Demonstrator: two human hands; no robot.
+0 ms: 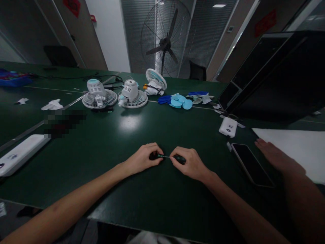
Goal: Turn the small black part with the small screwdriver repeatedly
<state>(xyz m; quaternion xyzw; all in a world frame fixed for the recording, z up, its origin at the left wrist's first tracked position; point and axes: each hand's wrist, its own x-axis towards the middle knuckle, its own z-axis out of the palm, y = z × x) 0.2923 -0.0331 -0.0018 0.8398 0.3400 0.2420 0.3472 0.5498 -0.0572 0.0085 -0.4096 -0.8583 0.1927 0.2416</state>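
Over the dark green table (pixel 142 206), my left hand (pixel 143 157) pinches a small piece with green on it (pixel 160 156) between thumb and forefinger. Most of that piece is hidden, so its kind is unclear. My right hand (pixel 191 164) is closed on a small screwdriver (pixel 180 159) with a dark handle. Its thin metal shaft points left and reaches to the green piece. Both hands are close together, low over the table in front of me.
Two white fans (pixel 98 93) (pixel 133 95) lie face down, and a third (pixel 155 81) leans behind. Light blue fan blades (pixel 180 101) lie beside blue gloves. On the right are a phone (pixel 250 164), a white device (pixel 228 127) and another person's hand (pixel 279 157).
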